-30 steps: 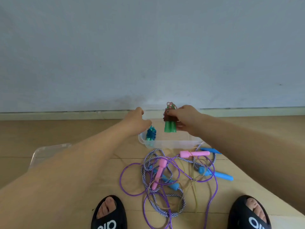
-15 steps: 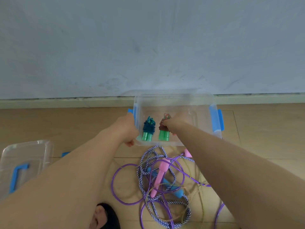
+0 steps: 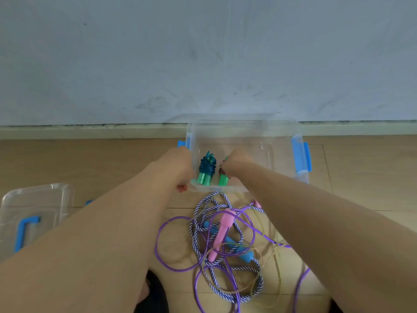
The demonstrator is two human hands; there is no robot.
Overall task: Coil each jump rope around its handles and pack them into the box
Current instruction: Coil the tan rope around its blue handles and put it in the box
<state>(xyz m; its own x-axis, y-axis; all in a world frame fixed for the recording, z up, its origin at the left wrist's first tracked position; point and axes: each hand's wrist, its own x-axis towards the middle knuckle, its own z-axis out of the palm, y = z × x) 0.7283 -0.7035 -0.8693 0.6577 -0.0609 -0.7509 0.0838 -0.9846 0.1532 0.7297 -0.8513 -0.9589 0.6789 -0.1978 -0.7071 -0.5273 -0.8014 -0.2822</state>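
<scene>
Left hand (image 3: 180,169) grips near-left corner of clear box (image 3: 282,132), centre frame by wall. Right hand (image 3: 235,163) inside box, fingers curled round dark-red coiled rope (image 3: 223,178). Teal coiled rope (image 3: 206,169) just beside it. Loose rope tangle (image 3: 225,240) on floor, lower centre.

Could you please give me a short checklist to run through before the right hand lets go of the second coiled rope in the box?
1. Clear plastic box is open: ok.
2. Left hand steadies the box's near left corner: ok.
3. Right hand holds the dark-red-coiled green-handled rope inside the box: ok.
4. It lies beside the blue-coiled green-handled rope: ok.
5. Coil is secure: cannot tell, hand covers it.
6. Loose tangle of ropes remains on the floor: not ok.
</scene>
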